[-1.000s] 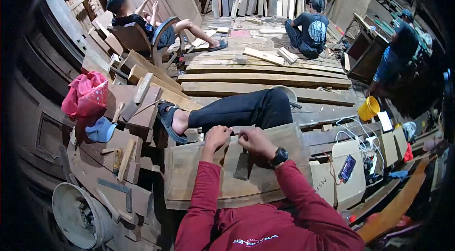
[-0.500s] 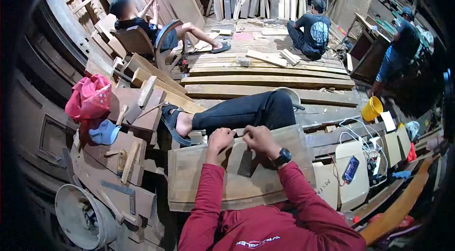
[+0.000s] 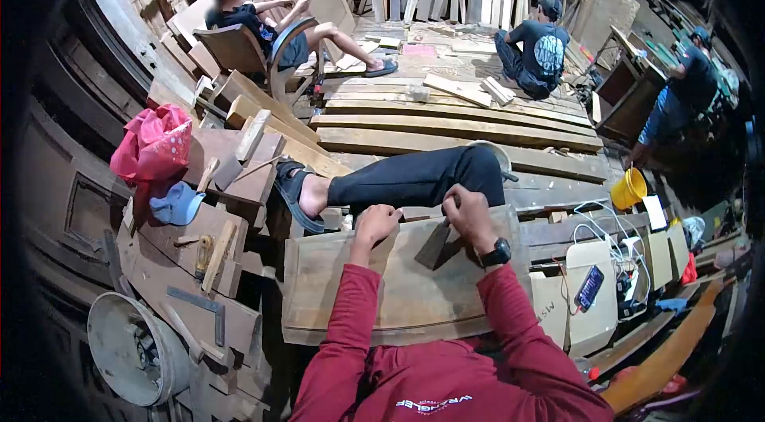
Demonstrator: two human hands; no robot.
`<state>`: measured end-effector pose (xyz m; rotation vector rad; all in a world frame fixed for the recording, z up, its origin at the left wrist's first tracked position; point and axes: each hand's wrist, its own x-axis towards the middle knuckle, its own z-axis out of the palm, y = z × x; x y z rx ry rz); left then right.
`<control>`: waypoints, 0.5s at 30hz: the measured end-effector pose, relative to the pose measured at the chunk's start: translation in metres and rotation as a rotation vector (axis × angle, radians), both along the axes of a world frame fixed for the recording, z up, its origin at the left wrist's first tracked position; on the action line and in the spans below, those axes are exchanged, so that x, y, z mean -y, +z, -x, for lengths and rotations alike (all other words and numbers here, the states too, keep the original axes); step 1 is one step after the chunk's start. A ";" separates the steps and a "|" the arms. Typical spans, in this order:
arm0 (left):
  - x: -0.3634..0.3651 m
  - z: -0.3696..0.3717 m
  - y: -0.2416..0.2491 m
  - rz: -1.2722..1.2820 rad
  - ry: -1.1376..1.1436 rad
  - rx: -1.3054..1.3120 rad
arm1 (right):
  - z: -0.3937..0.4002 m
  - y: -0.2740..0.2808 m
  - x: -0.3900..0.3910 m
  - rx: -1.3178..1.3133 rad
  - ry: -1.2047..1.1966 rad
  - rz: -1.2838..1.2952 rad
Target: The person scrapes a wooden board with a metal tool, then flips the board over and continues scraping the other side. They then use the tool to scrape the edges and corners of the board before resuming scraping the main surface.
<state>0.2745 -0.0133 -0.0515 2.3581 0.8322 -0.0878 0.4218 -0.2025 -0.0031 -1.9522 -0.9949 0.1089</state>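
Hand, right [image 3: 470,219]: fingers curled in; cannot tell if they pinch the dark flat piece [image 3: 433,247] just below, over the wooden panel [image 3: 343,294], right of centre toward its far edge. Left hand [image 3: 378,224] loosely bent at that edge, hold unclear. Beyond right edge, phone [image 3: 589,288] on cardboard [image 3: 592,333].

panel [image 3: 430,302]: wood, smooth, matt | sleeve [image 3: 356,302]: cloth, matt | yellow bucket [image 3: 628,188]: plastic | phone [image 3: 590,288]: glossy

Pink bag [image 3: 151,143] sits nr blue cap [image 3: 177,204], phone [image 3: 589,288] & yel. bucket [image 3: 629,188] on R.
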 end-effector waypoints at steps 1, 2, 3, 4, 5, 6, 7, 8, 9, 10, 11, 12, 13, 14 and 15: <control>0.000 0.000 0.000 0.006 -0.002 -0.011 | 0.000 0.000 0.001 0.057 -0.025 -0.025; 0.001 -0.001 0.000 0.011 -0.009 -0.018 | 0.001 0.001 0.001 0.117 -0.055 -0.052; 0.002 -0.001 -0.003 -0.009 -0.008 0.019 | 0.009 0.001 0.000 0.122 0.018 -0.039; 0.003 0.000 -0.005 -0.030 -0.005 0.058 | 0.021 0.000 -0.003 0.128 0.093 -0.027; 0.001 -0.002 -0.006 -0.028 -0.017 0.033 | 0.028 -0.014 -0.008 0.164 0.199 0.045; 0.002 -0.003 -0.002 -0.014 -0.011 0.023 | 0.040 -0.014 -0.011 0.137 0.333 0.037; 0.001 -0.003 0.000 -0.005 -0.006 0.006 | 0.043 -0.016 -0.012 0.162 0.345 0.014; 0.000 -0.002 0.003 0.005 0.002 -0.011 | 0.044 -0.019 -0.015 0.185 0.360 -0.010; 0.002 -0.001 0.002 -0.002 0.028 0.010 | 0.041 -0.007 -0.013 0.124 0.278 0.013; 0.001 0.000 0.001 -0.001 0.023 0.023 | 0.031 0.005 -0.007 0.063 0.202 0.043; 0.000 0.000 0.000 -0.008 0.019 0.020 | 0.015 -0.009 -0.009 0.203 0.101 -0.070; 0.000 0.000 -0.004 -0.013 0.012 0.017 | 0.009 0.000 -0.003 0.146 0.022 -0.014; 0.000 0.000 -0.007 -0.007 0.007 0.026 | 0.008 0.001 -0.001 0.139 0.015 0.001; -0.001 -0.001 -0.009 -0.002 -0.004 0.039 | 0.007 0.002 0.001 0.136 0.001 0.016; 0.000 -0.001 -0.011 -0.024 -0.008 0.061 | 0.013 0.001 0.001 0.123 0.065 0.024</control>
